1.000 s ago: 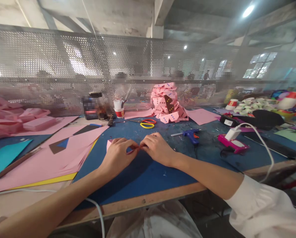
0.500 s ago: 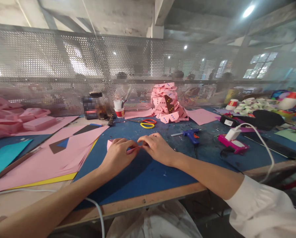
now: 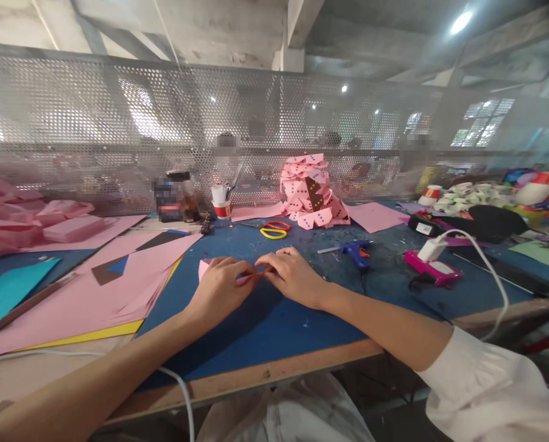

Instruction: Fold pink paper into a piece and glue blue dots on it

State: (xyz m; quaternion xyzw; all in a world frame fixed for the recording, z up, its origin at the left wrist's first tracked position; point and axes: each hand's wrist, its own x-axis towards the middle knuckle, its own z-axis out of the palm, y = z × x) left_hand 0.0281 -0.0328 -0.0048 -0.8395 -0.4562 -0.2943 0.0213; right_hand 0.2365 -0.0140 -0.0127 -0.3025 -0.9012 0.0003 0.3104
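Observation:
A piece of pink paper (image 3: pixel 203 267) is in my hands over the blue mat, mostly hidden by my fingers. My left hand (image 3: pixel 221 287) is closed round it; a corner pokes out on the far left side, and an edge shows by the thumb. At the right end of the paper, my right hand (image 3: pixel 297 279) pinches with thumb and fingertips, close against the left fingertips. Beyond my hands lie scissors (image 3: pixel 274 230) with red and yellow handles. A blue glue gun (image 3: pixel 357 253) rests to the right of my right hand.
Pink sheets (image 3: pixel 90 301) are stacked at left, near pink folded pieces (image 3: pixel 72 227). A heap of dotted pink paper pieces (image 3: pixel 308 190) stands at the back, beside a paper cup (image 3: pixel 221 207). At right, a white cable (image 3: pixel 490 276) runs from a magenta power strip (image 3: pixel 433 268).

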